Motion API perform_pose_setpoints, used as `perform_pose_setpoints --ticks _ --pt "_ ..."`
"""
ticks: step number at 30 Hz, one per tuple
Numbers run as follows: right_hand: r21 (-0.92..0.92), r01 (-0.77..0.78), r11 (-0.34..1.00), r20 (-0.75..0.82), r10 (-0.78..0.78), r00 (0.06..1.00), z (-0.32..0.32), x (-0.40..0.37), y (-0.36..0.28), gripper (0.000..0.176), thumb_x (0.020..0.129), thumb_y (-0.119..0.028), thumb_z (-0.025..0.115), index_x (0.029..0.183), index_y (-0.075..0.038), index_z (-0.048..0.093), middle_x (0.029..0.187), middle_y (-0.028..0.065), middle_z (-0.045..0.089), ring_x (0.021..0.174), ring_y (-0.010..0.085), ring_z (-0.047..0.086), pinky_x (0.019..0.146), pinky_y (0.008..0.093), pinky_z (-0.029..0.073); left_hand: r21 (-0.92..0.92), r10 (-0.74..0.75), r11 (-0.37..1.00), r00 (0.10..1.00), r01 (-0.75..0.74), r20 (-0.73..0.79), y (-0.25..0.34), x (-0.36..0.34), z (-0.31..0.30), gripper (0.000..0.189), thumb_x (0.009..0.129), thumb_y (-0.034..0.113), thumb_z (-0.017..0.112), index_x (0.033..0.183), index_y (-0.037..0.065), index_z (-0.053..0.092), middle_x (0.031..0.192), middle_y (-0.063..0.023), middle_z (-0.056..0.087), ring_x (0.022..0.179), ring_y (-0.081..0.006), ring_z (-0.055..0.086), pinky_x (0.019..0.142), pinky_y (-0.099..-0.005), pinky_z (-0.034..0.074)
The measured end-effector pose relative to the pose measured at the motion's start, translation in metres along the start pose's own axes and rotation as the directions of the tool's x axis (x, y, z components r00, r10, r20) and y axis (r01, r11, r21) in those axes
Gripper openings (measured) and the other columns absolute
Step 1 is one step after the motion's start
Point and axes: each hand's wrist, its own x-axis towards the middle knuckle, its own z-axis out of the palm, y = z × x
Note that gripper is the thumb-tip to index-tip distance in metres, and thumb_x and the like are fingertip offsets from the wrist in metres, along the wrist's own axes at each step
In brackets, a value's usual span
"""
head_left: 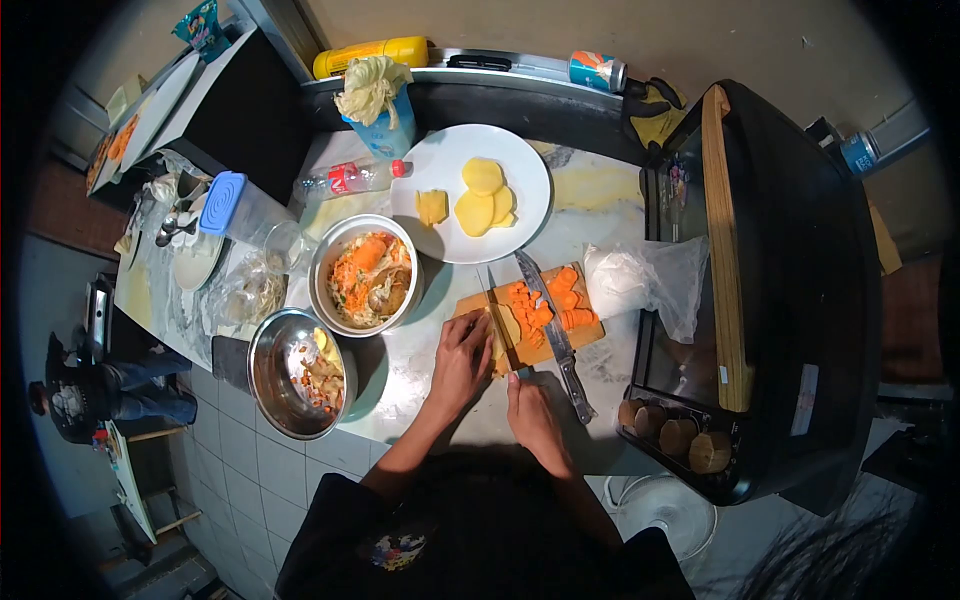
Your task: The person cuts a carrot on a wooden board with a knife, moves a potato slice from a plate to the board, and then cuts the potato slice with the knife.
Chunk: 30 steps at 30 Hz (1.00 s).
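My right hand (pixel 534 412) is closed round the handle of a narrow kitchen knife (pixel 499 325), its blade pointing away from me across the wooden cutting board (pixel 478 303). With bent fingers, my left hand (pixel 463 352) presses on a pale yellow potato piece (pixel 507 328) just left of the blade; the fingers partly hide it. Chopped orange carrot (pixel 563 290) lies on the board's right half. A second, larger knife (pixel 555 335) rests across the board, its dark handle off the near edge. Beyond, a white plate (pixel 430 165) holds potato slices (pixel 482 207) and a small stack of cut potato (pixel 431 207).
Left of the board stand a white pot (pixel 322 290) of shredded vegetables and a steel bowl (pixel 262 395) of peelings. A bag of white powder (pixel 615 278) touches the right side, near a black oven (pixel 800 300). A plastic bottle (pixel 345 178) lies behind. A person (pixel 110 390) is far left.
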Motion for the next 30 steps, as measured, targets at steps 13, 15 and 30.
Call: perform_pose_setpoints --ticks 13,15,30 --pt "0.011 -0.05 0.999 -0.045 0.05 0.998 0.01 0.002 0.0 0.058 0.097 -0.033 0.032 0.067 0.008 0.059 0.066 0.0312 0.055 0.067 0.0477 0.057 0.06 0.0513 0.044 0.039 0.015 0.999 1.0 -0.015 -0.003 0.004 0.001 0.0 0.032 0.077 -0.001 0.06 0.109 -0.006 0.06 0.109 -0.0181 0.057 0.099 -0.0345 0.052 0.086 -0.0384 0.046" --pt "-0.01 -0.06 0.998 -0.062 0.059 0.996 0.009 0.002 -0.003 0.058 0.097 -0.034 0.032 0.067 0.008 0.059 0.065 0.0312 0.055 0.066 0.0476 0.057 0.059 0.0515 0.044 0.041 0.014 0.999 1.0 -0.015 0.007 0.004 0.001 0.001 0.031 0.078 0.0 0.06 0.108 -0.006 0.06 0.108 -0.018 0.057 0.099 -0.0344 0.052 0.085 -0.0384 0.046" --pt "-0.018 -0.048 0.999 -0.084 0.047 0.995 0.01 0.011 -0.008 0.055 0.097 -0.032 0.035 0.07 0.009 0.059 0.067 0.0321 0.056 0.069 0.047 0.058 0.061 0.0527 0.045 0.023 0.02 1.0 1.0 -0.02 -0.015 -0.002 -0.002 0.007 0.032 0.077 -0.001 0.06 0.109 -0.006 0.06 0.11 -0.0184 0.057 0.101 -0.0348 0.052 0.087 -0.0389 0.046"
